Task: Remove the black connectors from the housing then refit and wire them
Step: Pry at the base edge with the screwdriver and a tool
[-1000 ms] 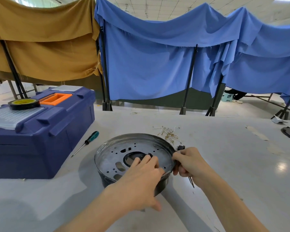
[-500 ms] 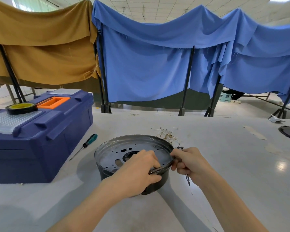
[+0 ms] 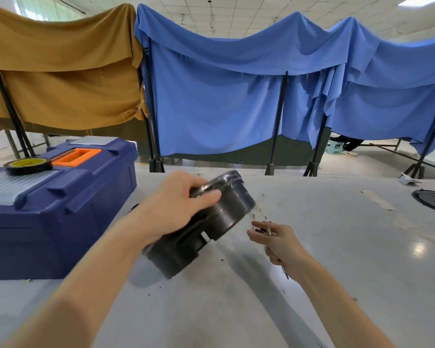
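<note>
Hands apart: our left hand grips housing rim, holding it tipped over counter, nearer left edge, underside facing near-right. Our right hand, just beside that underside, clasps slim tool. We judge it better placed to reach in.

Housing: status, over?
Left hand grips housing, tipped steeply, underside showing. Right hand holds slim tool, apart from housing. Wire scraps on table between them.

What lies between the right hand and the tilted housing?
Head view: only a small tangle of thin pale strands lies between the right hand, holding a slim tool, and the housing gripped by the left hand.
</note>
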